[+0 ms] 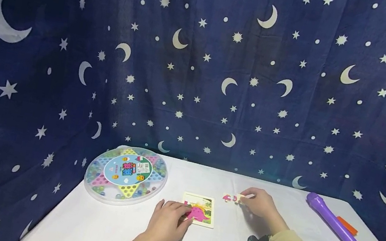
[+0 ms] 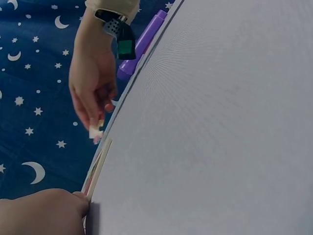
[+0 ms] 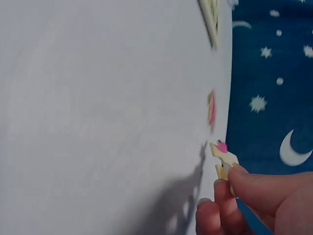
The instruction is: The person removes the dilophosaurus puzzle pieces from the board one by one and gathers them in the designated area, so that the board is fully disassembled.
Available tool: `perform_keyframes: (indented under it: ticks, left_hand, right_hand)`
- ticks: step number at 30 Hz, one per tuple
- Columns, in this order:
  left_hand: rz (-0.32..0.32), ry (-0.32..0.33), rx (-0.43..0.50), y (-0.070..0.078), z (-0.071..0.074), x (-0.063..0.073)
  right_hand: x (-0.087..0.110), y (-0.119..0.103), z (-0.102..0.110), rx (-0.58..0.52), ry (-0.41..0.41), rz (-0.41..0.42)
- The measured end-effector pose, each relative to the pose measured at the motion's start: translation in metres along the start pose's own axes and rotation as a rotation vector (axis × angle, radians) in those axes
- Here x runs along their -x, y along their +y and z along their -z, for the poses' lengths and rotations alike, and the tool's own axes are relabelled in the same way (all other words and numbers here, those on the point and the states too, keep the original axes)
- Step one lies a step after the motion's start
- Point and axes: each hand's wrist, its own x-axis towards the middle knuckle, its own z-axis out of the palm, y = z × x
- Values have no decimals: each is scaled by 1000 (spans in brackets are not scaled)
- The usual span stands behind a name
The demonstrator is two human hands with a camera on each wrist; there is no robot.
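Note:
A small square jigsaw board [image 1: 213, 221] with a pink dinosaur picture lies on the white table. My left hand [image 1: 168, 224] holds it at its left side, fingers over the picture and thumb at the near edge. Part of the picture is hidden under those fingers. To the right of the board, my right hand [image 1: 259, 203] pinches a jigsaw piece [image 3: 222, 155], cream with a pink patch, between thumb and fingers just above the table. A second pink jigsaw piece [image 1: 226, 197] lies flat beside it, toward the board.
A round Chinese checkers set [image 1: 127, 175] in a clear case with marbles stands at the back left. On the right lie a purple stick-shaped thing [image 1: 340, 230] and an orange object [image 1: 347, 225]. A dark blue star-and-moon curtain [image 1: 201, 74] closes off the back and sides.

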Motion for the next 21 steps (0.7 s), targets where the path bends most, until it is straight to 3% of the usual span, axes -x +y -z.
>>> perform_keyframes:
  ticks: [3, 11, 21]
  left_hand:
    - [2, -2, 15, -1, -1, 1]
    - [0, -2, 22, -1, -2, 3]
    - [-28, -41, -83, 1, 1, 2]
  right_hand:
    - [0, 11, 1, 12, -14, -43]
    - [-1, 16, 5, 96, -16, -38]
    - [-5, 11, 3, 206, 18, 7]
